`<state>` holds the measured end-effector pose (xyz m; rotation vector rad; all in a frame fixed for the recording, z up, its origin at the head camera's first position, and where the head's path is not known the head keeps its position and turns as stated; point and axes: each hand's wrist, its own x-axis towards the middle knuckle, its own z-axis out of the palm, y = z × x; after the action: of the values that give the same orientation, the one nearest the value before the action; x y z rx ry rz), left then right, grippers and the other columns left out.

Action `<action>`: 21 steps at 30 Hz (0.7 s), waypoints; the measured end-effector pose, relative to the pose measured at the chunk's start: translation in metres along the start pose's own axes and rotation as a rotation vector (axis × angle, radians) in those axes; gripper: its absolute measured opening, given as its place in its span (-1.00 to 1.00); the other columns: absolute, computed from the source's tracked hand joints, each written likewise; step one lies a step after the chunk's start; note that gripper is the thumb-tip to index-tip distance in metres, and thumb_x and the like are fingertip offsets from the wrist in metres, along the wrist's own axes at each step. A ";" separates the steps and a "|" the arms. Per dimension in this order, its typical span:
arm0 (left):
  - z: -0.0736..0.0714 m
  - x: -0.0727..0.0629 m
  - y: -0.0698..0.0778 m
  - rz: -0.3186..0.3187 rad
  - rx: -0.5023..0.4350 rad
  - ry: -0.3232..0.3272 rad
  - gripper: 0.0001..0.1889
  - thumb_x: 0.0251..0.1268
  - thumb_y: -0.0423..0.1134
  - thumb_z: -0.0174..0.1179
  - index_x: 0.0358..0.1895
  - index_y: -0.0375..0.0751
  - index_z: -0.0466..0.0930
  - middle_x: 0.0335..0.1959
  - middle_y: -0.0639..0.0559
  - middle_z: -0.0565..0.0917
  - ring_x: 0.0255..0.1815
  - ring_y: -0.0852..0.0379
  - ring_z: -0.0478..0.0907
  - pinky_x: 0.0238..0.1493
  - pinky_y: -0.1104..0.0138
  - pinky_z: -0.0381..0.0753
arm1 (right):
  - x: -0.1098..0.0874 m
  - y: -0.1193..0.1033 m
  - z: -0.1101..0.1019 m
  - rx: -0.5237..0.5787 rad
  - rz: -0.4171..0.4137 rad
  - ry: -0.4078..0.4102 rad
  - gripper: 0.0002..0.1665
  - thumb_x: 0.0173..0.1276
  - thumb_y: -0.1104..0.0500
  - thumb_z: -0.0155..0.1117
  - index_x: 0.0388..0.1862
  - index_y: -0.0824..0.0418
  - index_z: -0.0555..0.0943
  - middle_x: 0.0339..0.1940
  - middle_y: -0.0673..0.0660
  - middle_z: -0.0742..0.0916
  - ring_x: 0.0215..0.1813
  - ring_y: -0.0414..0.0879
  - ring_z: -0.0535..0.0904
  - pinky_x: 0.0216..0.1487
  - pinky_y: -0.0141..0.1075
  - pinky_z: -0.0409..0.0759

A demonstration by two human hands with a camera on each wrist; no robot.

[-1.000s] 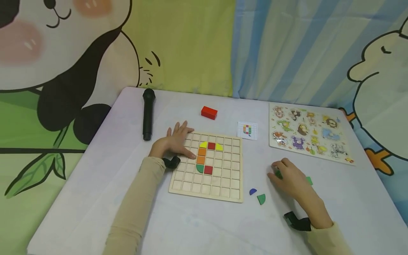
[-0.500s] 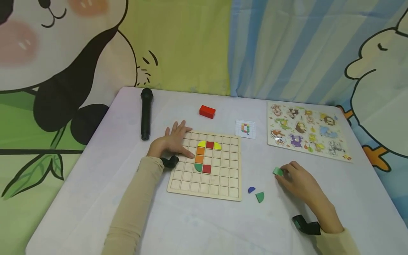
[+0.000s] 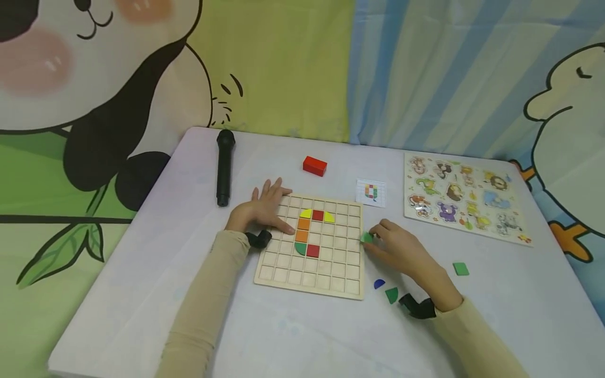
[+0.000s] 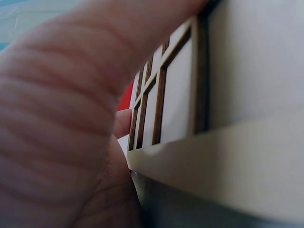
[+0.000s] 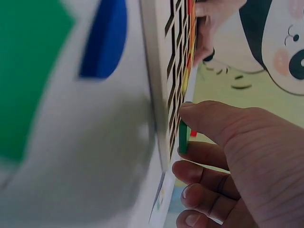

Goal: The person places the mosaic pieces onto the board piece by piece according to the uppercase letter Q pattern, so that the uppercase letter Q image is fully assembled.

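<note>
Wooden grid board (image 3: 339,271) lies flat at mid-table, partly filled with coloured tiles. At far left, a black microphone (image 3: 224,168) lies on the white cloth. Next to it, a person's left hand (image 3: 259,211) rests on the board's left edge, fingers spread and grasping nothing, the thumb across the cells.

Inside the grid, two orange squares (image 3: 302,230) stand between a yellow quarter-circle (image 3: 306,213) above and a green one below, with a red square (image 3: 313,251) beside the latter. A red block (image 3: 314,166) sits behind the board.

At the board's right edge, the right hand (image 3: 397,247) pinches a green tile (image 3: 366,238) between thumb and index finger, the other fingers loosely bent. The step in hand looks like bringing that tile to the pattern; the next move seems to call for turning it flat and seating it squarely in a cell, perhaps on the figure's unfilled right side, as the pattern card (image 3: 371,193) suggests.

Nearby wait a blue semicircle (image 3: 379,284), a green quarter-circle (image 3: 391,295) and, farthest right, a green square (image 3: 460,269).
</note>
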<state>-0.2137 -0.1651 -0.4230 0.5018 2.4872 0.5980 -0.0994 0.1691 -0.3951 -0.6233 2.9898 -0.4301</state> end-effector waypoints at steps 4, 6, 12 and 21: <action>0.000 0.000 0.000 0.000 -0.003 0.001 0.22 -0.17 0.28 0.46 0.55 -0.01 -0.07 0.60 -0.08 -0.46 0.57 -0.14 -0.64 0.47 -0.15 -0.58 | 0.023 -0.017 0.004 0.010 -0.064 -0.030 -0.63 0.27 0.05 0.40 -0.11 0.31 0.64 -0.27 0.09 0.64 -0.34 -0.14 0.49 -0.29 -0.25 0.56; 0.000 0.000 -0.001 -0.003 -0.009 -0.001 0.22 -0.18 0.27 0.47 0.55 0.00 -0.07 0.60 -0.07 -0.47 0.57 -0.13 -0.65 0.46 -0.15 -0.59 | 0.033 -0.025 0.006 0.019 -0.090 -0.049 -0.63 0.27 0.05 0.40 -0.10 0.31 0.64 -0.28 0.08 0.63 -0.35 -0.15 0.46 -0.29 -0.27 0.54; 0.002 0.003 0.000 -0.012 -0.009 -0.008 0.21 -0.15 0.26 0.46 0.56 0.04 -0.09 0.60 -0.03 -0.49 0.56 -0.10 -0.67 0.46 -0.14 -0.62 | 0.054 -0.041 0.012 0.009 -0.147 -0.074 -0.63 0.30 0.05 0.37 -0.08 0.32 0.64 -0.26 0.09 0.64 -0.34 -0.14 0.49 -0.25 -0.27 0.59; 0.002 0.005 -0.002 -0.013 0.006 -0.009 0.21 -0.16 0.27 0.46 0.56 0.05 -0.09 0.60 -0.04 -0.49 0.56 -0.11 -0.67 0.46 -0.15 -0.59 | 0.065 -0.049 0.018 -0.045 -0.134 -0.104 -0.60 0.29 0.04 0.37 -0.06 0.32 0.66 -0.27 0.11 0.65 -0.31 -0.12 0.50 -0.24 -0.28 0.61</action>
<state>-0.2167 -0.1643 -0.4274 0.4890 2.4825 0.5814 -0.1380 0.0957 -0.3983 -0.8266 2.8769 -0.3271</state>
